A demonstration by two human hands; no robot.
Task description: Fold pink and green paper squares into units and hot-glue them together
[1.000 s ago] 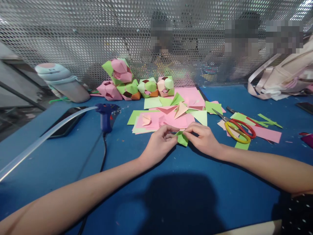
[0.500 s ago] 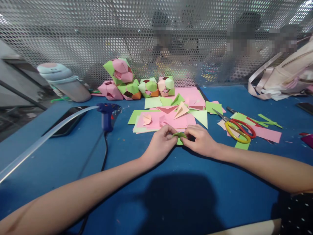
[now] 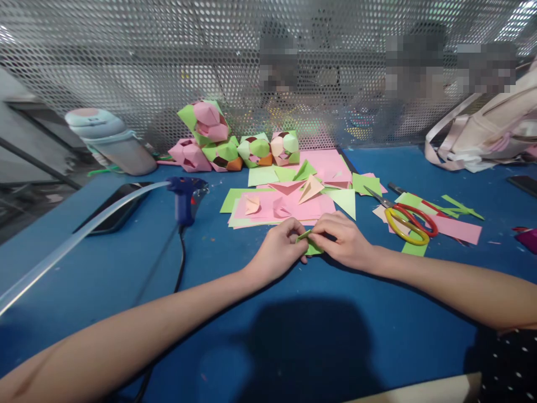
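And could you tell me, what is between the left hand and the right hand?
Folded green paper is between the left hand and the right hand, pinched by both. The head view shows this.

A perforated metal screen (image 3: 210,73) stands along the far edge of the blue surface (image 3: 394,159); bright light (image 3: 520,19) glares at its upper right (a dark bar (image 3: 39,163) slants at far left).

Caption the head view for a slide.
Left hand and right hand hold folded green paper, hot-glue gun to the left, scissors to the right.
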